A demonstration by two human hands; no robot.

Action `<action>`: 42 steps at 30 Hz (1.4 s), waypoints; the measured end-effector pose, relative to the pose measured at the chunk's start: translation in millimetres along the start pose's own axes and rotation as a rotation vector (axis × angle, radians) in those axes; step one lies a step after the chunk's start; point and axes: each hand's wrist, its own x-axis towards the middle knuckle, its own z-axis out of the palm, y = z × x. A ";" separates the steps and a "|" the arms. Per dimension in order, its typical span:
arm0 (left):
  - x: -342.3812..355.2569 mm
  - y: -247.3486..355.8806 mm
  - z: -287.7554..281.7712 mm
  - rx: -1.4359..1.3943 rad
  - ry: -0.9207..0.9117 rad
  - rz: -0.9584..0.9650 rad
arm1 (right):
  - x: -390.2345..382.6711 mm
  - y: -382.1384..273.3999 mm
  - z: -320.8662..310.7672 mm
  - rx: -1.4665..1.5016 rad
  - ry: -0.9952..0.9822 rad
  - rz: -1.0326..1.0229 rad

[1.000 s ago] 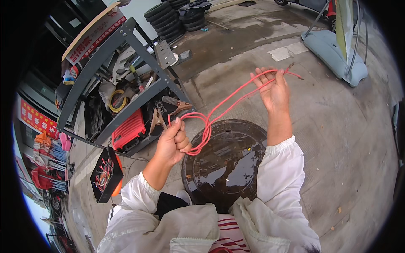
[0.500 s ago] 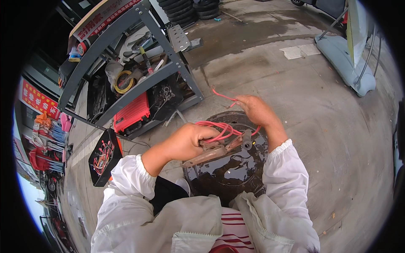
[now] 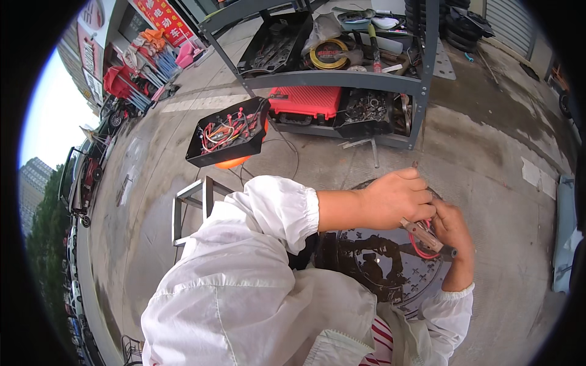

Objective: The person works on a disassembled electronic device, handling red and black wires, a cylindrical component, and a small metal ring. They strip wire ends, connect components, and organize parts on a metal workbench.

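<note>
My left hand [image 3: 397, 199] is closed over a bundle of red cable [image 3: 419, 249] with a rusty metal spring clamp [image 3: 424, 236], which pokes out below its fingers. My right hand [image 3: 453, 230] curls round the same bundle just to the right, its fingers meeting my left fingers and partly hidden by them and the clamp. The bundle is held over a wet, dark manhole cover [image 3: 378, 262]. How many clamps are in the grip I cannot tell.
A grey metal rack [image 3: 342, 78] of tools and a red case [image 3: 305, 97] stands ahead. Left of it a black tray [image 3: 195, 149] of wires rests on something orange. A metal frame stool [image 3: 207, 192] is beside my left arm. A pale blue body panel [image 3: 561, 241] lies far right.
The view has swung left. My hands, earlier apart with red cables stretched between them, have come together, gathering cable and clamp into a bundle at the right of the view.
</note>
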 end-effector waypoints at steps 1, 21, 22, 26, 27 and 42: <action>-6.7 0.1 -0.1 -0.035 -0.041 -0.059 | -0.3 4.2 4.6 0.043 -0.020 0.002; -22.3 -41.8 41.2 -0.798 -0.410 -1.033 | 25.3 29.5 11.6 -0.107 0.684 0.196; -23.8 -46.3 45.9 -0.800 -0.379 -1.097 | 23.3 26.4 7.0 -0.046 0.803 0.233; -24.8 -72.3 71.3 -0.907 -0.094 -1.278 | 17.3 -24.3 9.5 0.297 0.859 0.304; -28.7 -75.3 68.9 -0.912 -0.033 -1.344 | 28.0 -43.5 20.0 0.333 0.639 0.376; -14.7 -62.6 48.6 -0.920 0.188 -1.253 | 78.6 -11.2 87.5 0.199 0.741 0.250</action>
